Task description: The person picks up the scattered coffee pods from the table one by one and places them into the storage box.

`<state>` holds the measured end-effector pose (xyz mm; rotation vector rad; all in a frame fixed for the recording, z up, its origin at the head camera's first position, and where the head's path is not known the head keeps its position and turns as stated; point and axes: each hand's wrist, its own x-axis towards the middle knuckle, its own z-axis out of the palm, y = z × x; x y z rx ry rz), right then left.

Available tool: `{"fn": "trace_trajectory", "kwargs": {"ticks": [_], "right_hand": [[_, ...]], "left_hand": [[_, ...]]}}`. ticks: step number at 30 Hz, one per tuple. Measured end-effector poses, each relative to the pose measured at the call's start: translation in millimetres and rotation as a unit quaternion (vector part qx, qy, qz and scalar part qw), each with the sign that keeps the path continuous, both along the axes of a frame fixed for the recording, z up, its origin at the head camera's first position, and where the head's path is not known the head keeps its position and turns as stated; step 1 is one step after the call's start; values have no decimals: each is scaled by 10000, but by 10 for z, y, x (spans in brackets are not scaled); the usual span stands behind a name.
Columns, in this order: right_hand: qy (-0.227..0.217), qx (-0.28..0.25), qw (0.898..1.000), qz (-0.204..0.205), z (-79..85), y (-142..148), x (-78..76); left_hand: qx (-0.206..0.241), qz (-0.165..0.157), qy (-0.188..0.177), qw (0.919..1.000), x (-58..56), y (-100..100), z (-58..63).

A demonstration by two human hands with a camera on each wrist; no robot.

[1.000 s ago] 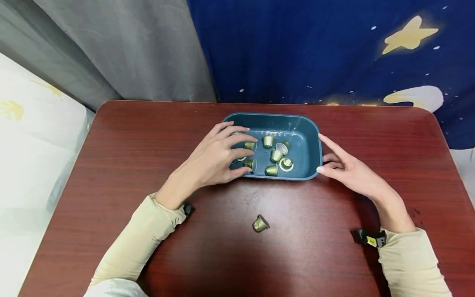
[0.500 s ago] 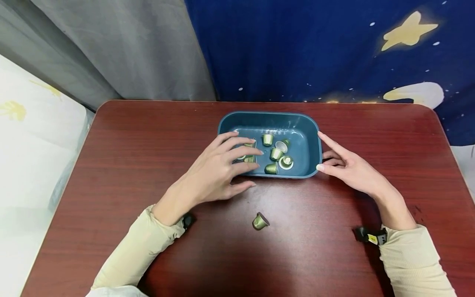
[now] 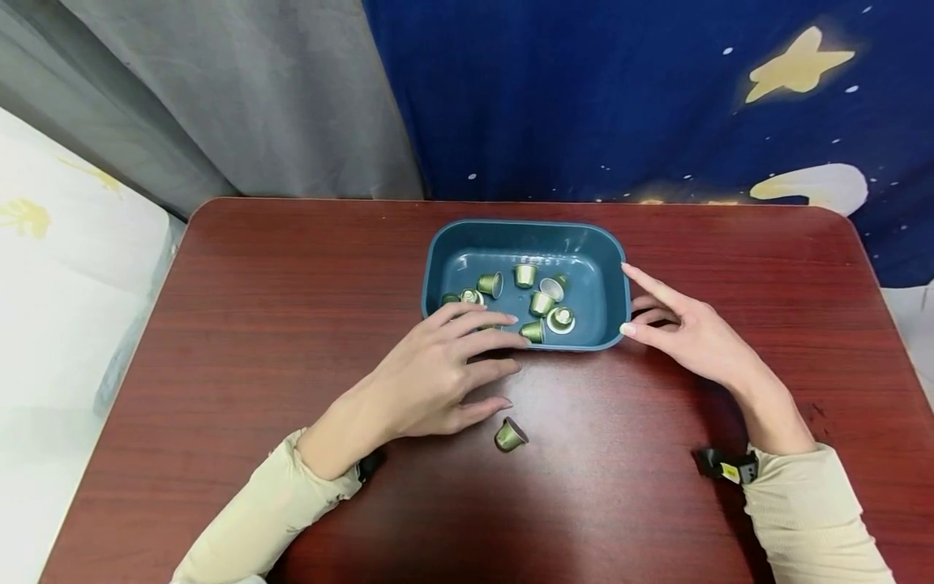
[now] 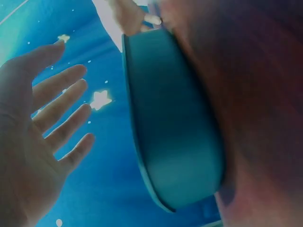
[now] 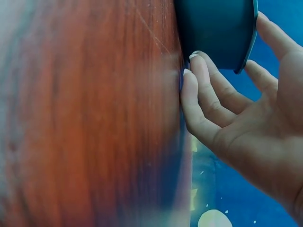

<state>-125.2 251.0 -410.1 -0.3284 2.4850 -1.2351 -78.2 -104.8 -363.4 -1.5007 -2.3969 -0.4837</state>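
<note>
A blue-teal plastic bin (image 3: pixel 601 243) stands on the table with several green coffee capsules (image 3: pixel 525 276) lying inside it. One more coffee capsule (image 3: pixel 511 435) lies on its side on the table in front of the bin. My left hand (image 3: pixel 445 373) hovers over the bin's near left rim, fingers spread and holding nothing; its thumb tip is close to the loose capsule. In the left wrist view the palm (image 4: pixel 28 142) faces the bin wall (image 4: pixel 170 118). My right hand (image 3: pixel 693 332) rests its fingertips against the bin's right end, seen also in the right wrist view (image 5: pixel 255 109).
The brown wooden table (image 3: pixel 292 259) reaches back to a grey curtain (image 3: pixel 292 97) and a dark blue star-patterned curtain (image 3: pixel 584 97). A white patterned cloth (image 3: pixel 73 284) hangs off to the left.
My left hand has drawn back from inside the bin toward the loose capsule, uncovering capsules at the bin's left end. The right hand stays at the bin's right end.
</note>
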Motion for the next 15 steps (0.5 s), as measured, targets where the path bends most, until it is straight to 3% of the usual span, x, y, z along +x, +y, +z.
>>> {"fn": "trace_trajectory", "kwargs": {"ticks": [6, 15], "right_hand": [[185, 146, 9996, 125, 10, -14, 34], [384, -77, 9992, 38, 6, -21, 48]], "left_hand": [[74, 32, 10, 10000, 85, -24, -86], [55, -10, -147, 9999, 131, -6, -154]]}}
